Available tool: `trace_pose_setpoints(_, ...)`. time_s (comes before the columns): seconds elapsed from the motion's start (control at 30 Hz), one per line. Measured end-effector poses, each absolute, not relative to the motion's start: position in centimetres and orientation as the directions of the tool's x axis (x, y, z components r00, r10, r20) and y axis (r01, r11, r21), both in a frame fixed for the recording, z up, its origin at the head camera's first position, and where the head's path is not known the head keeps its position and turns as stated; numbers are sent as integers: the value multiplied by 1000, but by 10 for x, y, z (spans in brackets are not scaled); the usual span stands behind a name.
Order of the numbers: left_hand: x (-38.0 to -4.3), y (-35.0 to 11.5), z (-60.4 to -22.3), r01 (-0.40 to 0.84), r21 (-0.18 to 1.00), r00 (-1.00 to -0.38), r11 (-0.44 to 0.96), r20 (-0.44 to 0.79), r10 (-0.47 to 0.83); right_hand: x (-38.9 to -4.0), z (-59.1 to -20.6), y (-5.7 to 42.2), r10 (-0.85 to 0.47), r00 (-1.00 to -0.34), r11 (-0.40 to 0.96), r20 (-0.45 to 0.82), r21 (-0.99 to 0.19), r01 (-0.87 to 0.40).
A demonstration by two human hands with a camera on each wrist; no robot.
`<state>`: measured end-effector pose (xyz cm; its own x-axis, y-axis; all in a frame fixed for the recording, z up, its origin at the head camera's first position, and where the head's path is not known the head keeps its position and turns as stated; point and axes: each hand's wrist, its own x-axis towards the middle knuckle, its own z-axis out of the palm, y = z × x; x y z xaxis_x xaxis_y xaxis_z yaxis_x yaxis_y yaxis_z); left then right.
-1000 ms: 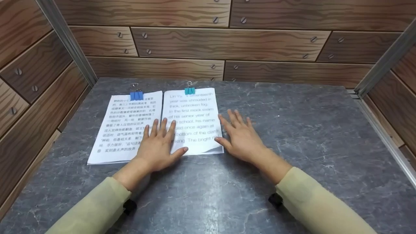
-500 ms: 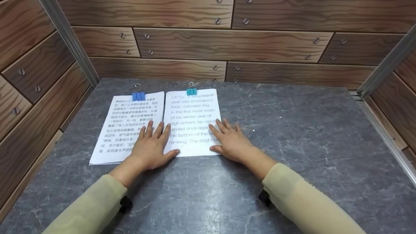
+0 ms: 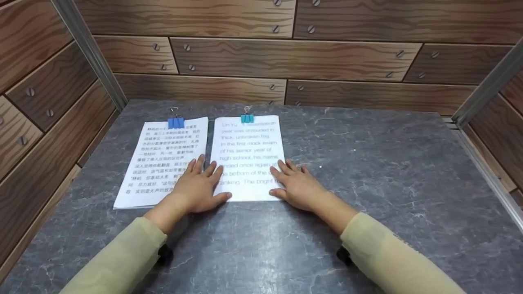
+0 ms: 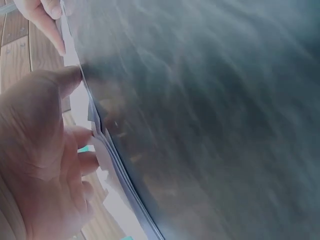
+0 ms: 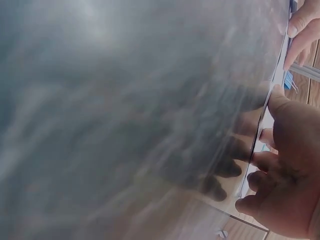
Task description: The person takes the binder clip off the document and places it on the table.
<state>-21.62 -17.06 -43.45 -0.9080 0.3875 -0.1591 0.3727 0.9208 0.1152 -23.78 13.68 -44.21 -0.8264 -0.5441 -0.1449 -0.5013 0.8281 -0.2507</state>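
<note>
Two clipped stacks of printed paper lie side by side in the head view. The left stack [image 3: 163,153] bears Chinese text and a blue binder clip [image 3: 176,123] at its top. Large English print covers the right stack [image 3: 248,151], which has a teal binder clip [image 3: 247,118]. My left hand [image 3: 198,188] spreads over the gap between them, thumb and fingertips at the right stack's left edge. On the opposite edge, my right hand [image 3: 298,185] rests with fingers spread and fingertips on the page. Both wrist views show the fingertips low at the paper edges, near the tabletop.
The stacks lie on a grey marbled table [image 3: 388,175]. Wood-patterned panels [image 3: 245,57] stand behind it and at both sides, with metal posts [image 3: 88,53] at the corners. Small white specks lie right of the papers.
The right hand has come in onto the right stack's edge. That stack has shifted slightly right, widening the gap between the stacks. Its raised lower right corner now lies flat.
</note>
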Motion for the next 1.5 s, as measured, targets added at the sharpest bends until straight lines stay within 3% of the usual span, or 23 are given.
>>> trace_pose_setpoints(0.77, -183, -97, -435, 500, 57, -849, 864, -160, 503, -173, -447, 211, -481, -873, 847, -80, -301, -439)
trace_pose_setpoints(1.5, -144, -72, -438, 576, 35, -807, 817, -135, 575, -123, -447, 241, -459, -885, 850, -80, -329, -411)
